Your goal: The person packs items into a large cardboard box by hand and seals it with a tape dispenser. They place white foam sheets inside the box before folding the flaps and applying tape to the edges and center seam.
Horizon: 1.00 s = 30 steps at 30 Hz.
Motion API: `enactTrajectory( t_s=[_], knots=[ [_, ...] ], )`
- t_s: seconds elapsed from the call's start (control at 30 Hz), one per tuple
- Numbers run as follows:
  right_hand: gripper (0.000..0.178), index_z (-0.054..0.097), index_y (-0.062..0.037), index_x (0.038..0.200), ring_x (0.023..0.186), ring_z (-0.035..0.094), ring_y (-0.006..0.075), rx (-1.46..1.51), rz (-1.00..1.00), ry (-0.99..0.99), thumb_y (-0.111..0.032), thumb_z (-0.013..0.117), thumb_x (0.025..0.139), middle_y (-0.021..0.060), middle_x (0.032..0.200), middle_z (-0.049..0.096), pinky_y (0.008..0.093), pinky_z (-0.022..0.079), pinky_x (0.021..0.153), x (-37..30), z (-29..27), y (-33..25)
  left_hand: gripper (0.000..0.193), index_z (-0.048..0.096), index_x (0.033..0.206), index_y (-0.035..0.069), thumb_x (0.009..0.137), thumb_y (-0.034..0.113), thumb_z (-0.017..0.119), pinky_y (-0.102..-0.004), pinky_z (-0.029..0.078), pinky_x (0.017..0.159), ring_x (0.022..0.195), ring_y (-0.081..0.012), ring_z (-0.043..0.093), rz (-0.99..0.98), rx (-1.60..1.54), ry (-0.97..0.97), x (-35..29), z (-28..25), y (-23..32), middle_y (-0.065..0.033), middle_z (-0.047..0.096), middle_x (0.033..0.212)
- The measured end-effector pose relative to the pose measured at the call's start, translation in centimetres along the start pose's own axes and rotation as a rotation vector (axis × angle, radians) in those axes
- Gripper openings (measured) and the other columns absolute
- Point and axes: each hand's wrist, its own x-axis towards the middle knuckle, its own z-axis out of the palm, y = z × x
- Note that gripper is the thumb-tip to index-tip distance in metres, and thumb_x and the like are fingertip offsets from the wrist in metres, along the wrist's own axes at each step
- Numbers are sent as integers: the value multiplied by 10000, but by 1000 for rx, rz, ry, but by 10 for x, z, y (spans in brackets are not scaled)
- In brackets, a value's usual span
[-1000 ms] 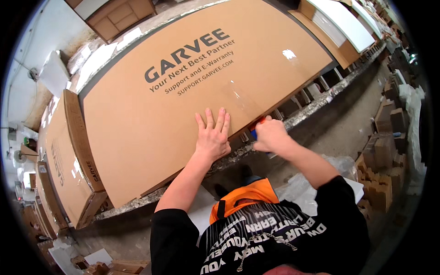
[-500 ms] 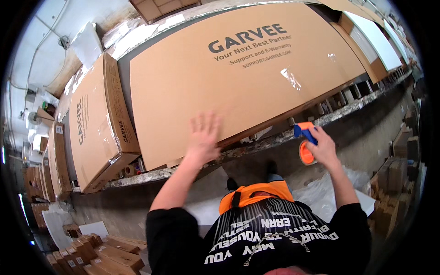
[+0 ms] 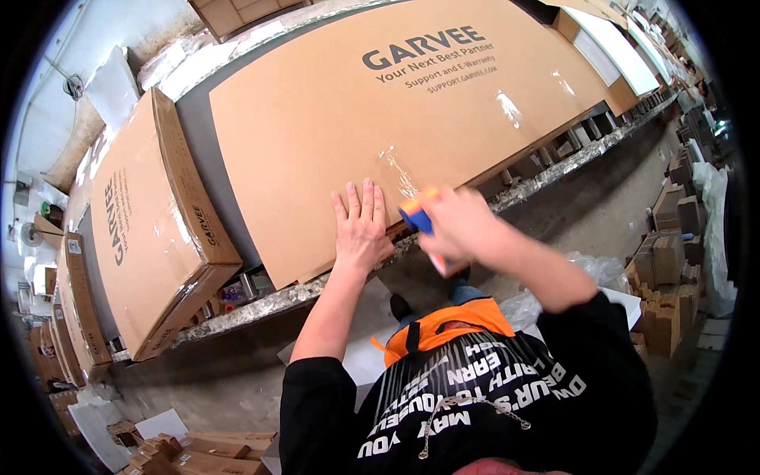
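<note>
My left hand [image 3: 362, 227] lies with spread fingers on the near edge of a large, flat brown cardboard box [image 3: 301, 150]. In my right hand [image 3: 463, 224] is a blue and orange tape dispenser [image 3: 415, 216], held at the box's near edge just right of the left hand. Motion blurs this hand, and its fingers partly cover the dispenser. A shiny strip of clear tape [image 3: 400, 174] lies on the cardboard beside my left fingertips. Further right along the same side is another clear strip [image 3: 509, 109].
A long roller conveyor [image 3: 546, 178] carries the box. To its left stands another brown carton [image 3: 146, 222], with more boxes beyond. White panels [image 3: 609, 51] in open cardboard sit at the far right end. Stacked cartons [image 3: 665, 261] and plastic film [image 3: 598, 273] lie on the right-hand floor.
My right hand has brought the tape dispenser leftward to the box edge. A new clear tape strip shows near my left hand, which now rests still. The whole view has shifted slightly.
</note>
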Motion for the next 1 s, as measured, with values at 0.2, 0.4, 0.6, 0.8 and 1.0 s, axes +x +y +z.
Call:
enactTrajectory(
  t_s=[0.2,0.4,0.6,0.8,1.0],
  knots=[
    [314,724,-13,821,915,657,313,-66,45,-265,-280,648,675,179,868,694,382,570,724,-9,54,-14,928,344,1465,84,665,357,728,-671,165,1105,1395,-459,255,29,-58,64,10,-10,8,-132,308,1535],
    [380,728,-64,968,891,663,336,-138,-206,-355,-272,708,650,184,976,673,393,545,746,0,104,8,917,337,1483,256,710,588,703,-705,174,1074,1390,-496,226,-2,-77,108,30,-25,14,-83,278,1556],
    [640,609,-137,1195,716,581,276,204,-644,237,-213,729,571,155,1241,560,364,522,642,-43,49,119,919,534,1354,169,595,634,762,-624,282,1074,1257,-518,422,-234,-69,272,35,-4,40,-112,450,1448],
    [614,628,-163,1180,716,607,236,385,-973,515,-194,735,577,168,1290,570,340,534,660,-19,2,177,444,619,1195,16,904,348,673,-273,479,839,963,-114,603,-438,-1762,259,24,-22,90,-44,656,1088],
    [607,632,-175,1177,741,609,240,403,-1138,511,-196,738,580,168,1299,563,349,531,665,1,-2,190,175,644,997,13,960,179,603,-235,494,655,763,-102,615,-721,-2444,663,34,-44,164,-49,676,907]
  ],
)
